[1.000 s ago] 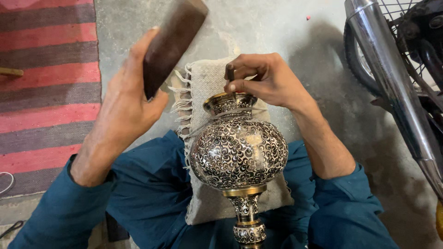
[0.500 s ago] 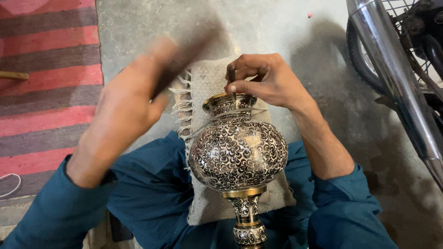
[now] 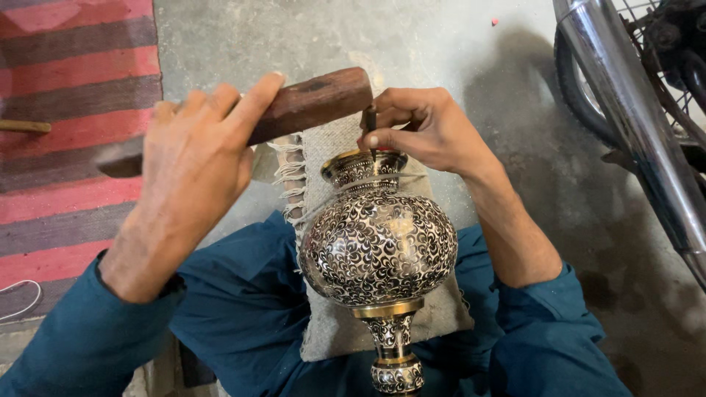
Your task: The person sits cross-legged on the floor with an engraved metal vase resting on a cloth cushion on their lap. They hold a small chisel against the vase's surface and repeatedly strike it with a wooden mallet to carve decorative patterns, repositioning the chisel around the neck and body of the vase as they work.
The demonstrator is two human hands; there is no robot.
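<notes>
wooden mallet point(image 3: 309, 105) now down on chisel point(image 3: 372, 131)

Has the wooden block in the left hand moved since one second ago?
Yes. The wooden block in the left hand has swung down toward the vase, which has stayed put, and now meets the thin tool.

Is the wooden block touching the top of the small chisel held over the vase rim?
Touching. In the head view the wooden block in the left hand meets the top of the chisel pinched by the right hand; no gap shows.
</notes>
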